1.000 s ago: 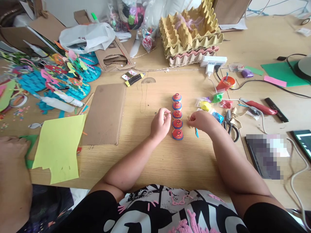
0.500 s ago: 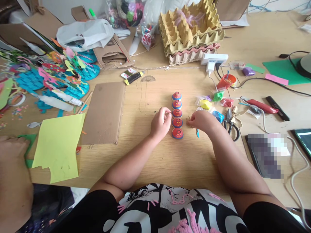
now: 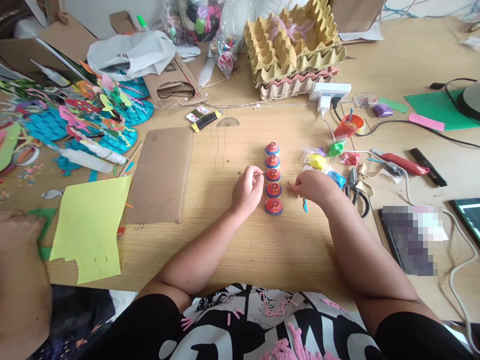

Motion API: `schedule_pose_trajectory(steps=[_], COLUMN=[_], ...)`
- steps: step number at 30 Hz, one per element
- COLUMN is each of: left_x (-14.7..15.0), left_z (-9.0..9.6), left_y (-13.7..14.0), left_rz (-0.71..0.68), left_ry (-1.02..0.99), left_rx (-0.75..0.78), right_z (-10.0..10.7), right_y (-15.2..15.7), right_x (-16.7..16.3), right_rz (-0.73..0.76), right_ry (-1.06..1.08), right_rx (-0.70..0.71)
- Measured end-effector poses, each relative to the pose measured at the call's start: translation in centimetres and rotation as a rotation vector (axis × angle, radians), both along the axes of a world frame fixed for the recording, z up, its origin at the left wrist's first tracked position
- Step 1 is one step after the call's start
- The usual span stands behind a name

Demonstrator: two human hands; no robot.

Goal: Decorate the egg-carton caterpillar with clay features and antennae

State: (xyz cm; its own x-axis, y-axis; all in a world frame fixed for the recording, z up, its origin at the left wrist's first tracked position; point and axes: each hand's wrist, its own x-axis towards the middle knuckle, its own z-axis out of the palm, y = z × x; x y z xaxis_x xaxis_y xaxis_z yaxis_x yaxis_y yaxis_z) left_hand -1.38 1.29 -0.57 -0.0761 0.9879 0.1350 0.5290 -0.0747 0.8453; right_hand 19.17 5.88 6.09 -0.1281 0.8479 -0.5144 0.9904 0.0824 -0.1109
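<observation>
- The person's left hand point(image 3: 248, 190) curls beside the middle of five red-and-blue figures point(image 3: 273, 175), thumb and forefinger drawn close; whether something thin is pinched there cannot be told
- The right hand point(image 3: 315, 187) bends down opposite, fingertips at a small heap of thin sticks point(image 3: 293, 191); whether one is gripped is hidden
- The figures stand in a straight file between the two hands, running away from the person; picking a single stick would seem to want a light fingertip pinch, with the left hand steadying a figure low at its side so that its neighbours are not nudged
- A blue plastic tool point(image 3: 305, 206) lies just beside the sticks, near enough to be brushed by the right hand; past it sit bagged yellow clay point(image 3: 317, 161) and black-handled scissors point(image 3: 351, 190), which could crowd that wrist
- Farther right, an orange cup point(image 3: 349, 126) and a red-handled cutter point(image 3: 407, 164) share the surface point(image 3: 225, 250) with a white cable point(image 3: 406, 192), which might snag a sleeve
- To the left, a cardboard sheet point(image 3: 159, 175) and yellow paper point(image 3: 92, 230) lie well apart from the figures; another person's arm point(image 3: 22, 280) rests at the edge; stacked egg trays point(image 3: 275, 75) stand behind
</observation>
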Motion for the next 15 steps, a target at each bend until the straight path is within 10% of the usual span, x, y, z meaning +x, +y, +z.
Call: schedule_pose_trajectory(steps=[8, 15], left_x=[0.0, 0.0], left_z=[-0.2, -0.9], left_y=[0.2, 0.4], left_rz=[0.005, 0.001], left_ry=[-0.076, -0.099], left_rx=[0.029, 0.076], right_z=[2.2, -0.8], right_y=[0.5, 2.8], right_x=[4.0, 9.3], right_rz=[-0.125, -0.129], right_ry=[0.109, 0.176], right_rx=[0.268, 0.634])
